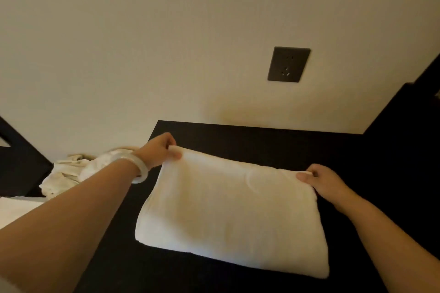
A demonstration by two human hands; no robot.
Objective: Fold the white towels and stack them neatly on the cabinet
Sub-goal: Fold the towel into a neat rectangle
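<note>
Left hand [160,150] and right hand [322,181] pinch far corners of the plush (folded, rectangular) towel [226,209].

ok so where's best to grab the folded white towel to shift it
Probably its two far corners, from the near side, where the left hand and right hand pinch it: the towel lies flat on the cabinet with its rounded fold nearest.

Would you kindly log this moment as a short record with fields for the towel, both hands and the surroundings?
towel: folded white towel lying on the dark cabinet top
left: left hand pinches the towel's far left corner
right: right hand pinches its far right corner
wrist: pale bangle on the left arm
surroundings: crumpled white cloth at left; dark wall socket above
</note>
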